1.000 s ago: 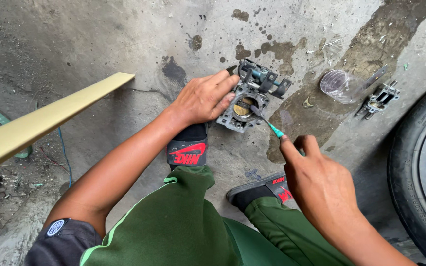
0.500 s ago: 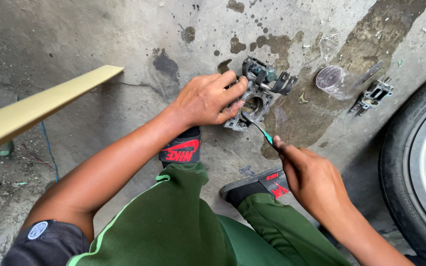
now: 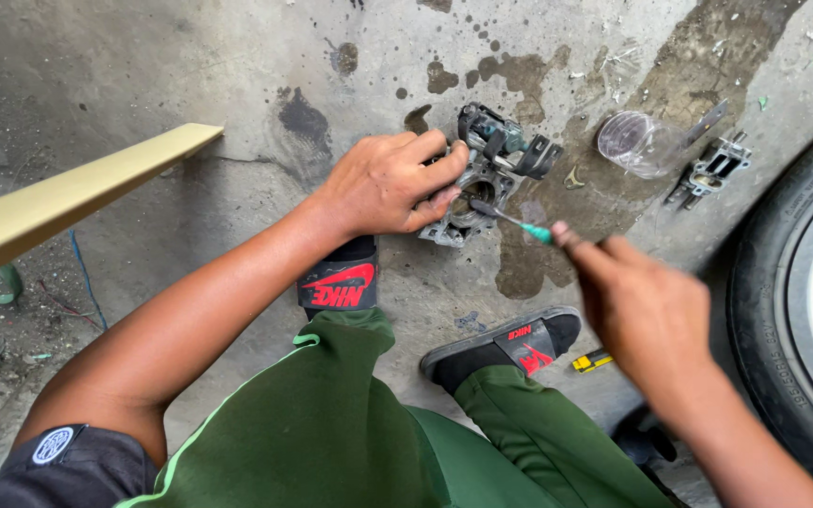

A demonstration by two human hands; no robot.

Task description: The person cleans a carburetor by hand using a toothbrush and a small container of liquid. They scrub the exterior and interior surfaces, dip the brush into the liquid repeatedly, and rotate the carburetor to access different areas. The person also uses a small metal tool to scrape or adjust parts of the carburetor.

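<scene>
One grey metal throttle body (image 3: 482,193) lies on the stained concrete floor (image 3: 190,66), just ahead of the person's sandalled feet, with a dark motor housing (image 3: 496,136) on its far side. The left hand (image 3: 388,183) lies over its near-left side, fingers curled and pressed onto the casting to pin it down. One thin screwdriver with a teal handle (image 3: 510,221) has its tip at the round bore of the body. The right hand (image 3: 646,315) holds the handle end; its grip looks pinched on the handle between thumb and forefinger, though motion blur hides the fingertips.

Risk, as a judgement: the tip could skid off the metal and jab the left fingers, which sit right beside the bore. The body could also rock on the uneven floor if the left hand eases. The floor is oily and gritty, so dirt could get into the bore.

Counts, going outward:
- one clear plastic cup (image 3: 637,143) lying on its side, near the body to the right
- one small metal bracket part (image 3: 715,167) just beyond the cup
- one small wrench-like bit (image 3: 573,178) beside the body, too small to be sure
- two black sandals with red marks, left sandal (image 3: 342,282) and right sandal (image 3: 510,346)
- one tyre (image 3: 802,301) at the right edge
- one yellowish plank (image 3: 68,193) at the left
- one small yellow object (image 3: 593,360) by the right sandal
</scene>
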